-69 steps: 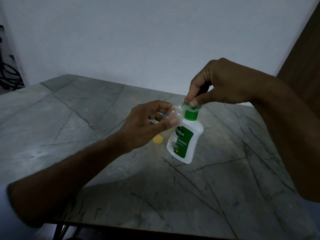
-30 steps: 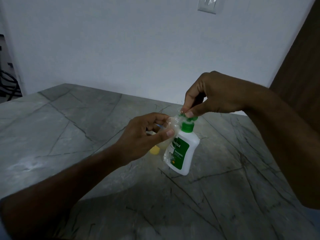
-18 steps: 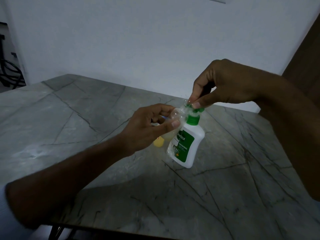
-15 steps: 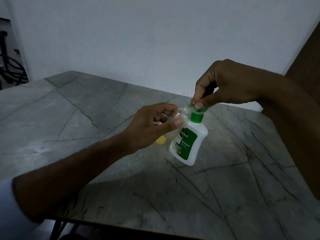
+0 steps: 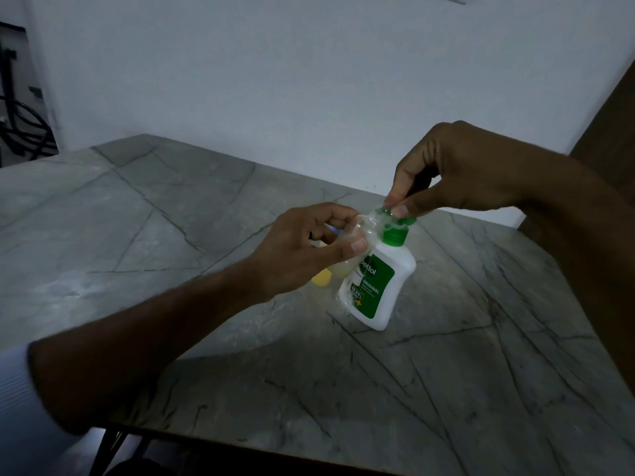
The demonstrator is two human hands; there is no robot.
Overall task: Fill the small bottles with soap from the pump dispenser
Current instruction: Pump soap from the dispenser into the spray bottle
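A white pump dispenser [image 5: 378, 286] with a green label and green pump head stands on the grey stone table [image 5: 171, 207]. My right hand [image 5: 457, 170] pinches the green pump head from above. My left hand [image 5: 309, 249] grips a small clear bottle [image 5: 366, 228], tilted with its mouth against the pump nozzle. The bottle's lower part shows pale yellowish liquid. A small yellow cap [image 5: 321, 278] lies on the table just below my left hand.
The table's near edge runs along the bottom, with dark legs underneath. A white wall stands behind the table. A brown door or panel [image 5: 611, 132] is at the right, dark cables [image 5: 24, 128] at the far left.
Both hands hold the same grips throughout. My right hand stays pinched on the pump head. Only the camera view has shifted slightly.
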